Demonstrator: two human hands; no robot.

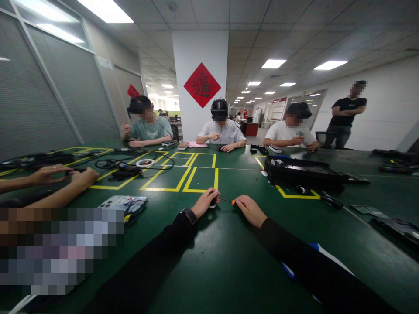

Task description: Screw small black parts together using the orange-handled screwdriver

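Observation:
Over the middle of the green table (209, 253), my left hand (205, 203) is closed around a small dark object with a pale lower end (213, 203). My right hand (250, 209) grips a screwdriver by its handle, of which an orange part (233, 203) shows at the fingertips. The thin metal shaft (225, 199) points left and reaches the fingers of my left hand. Whether its tip touches the dark object cannot be made out. A dark watch is on my left wrist.
A black open case (301, 172) lies at the right, near a dark tool (331, 201). Cables and a white ring (145, 163) are at the left, behind a grey tray of parts (122, 204). A blue-and-white item lies under my right forearm. Several people sit around the table.

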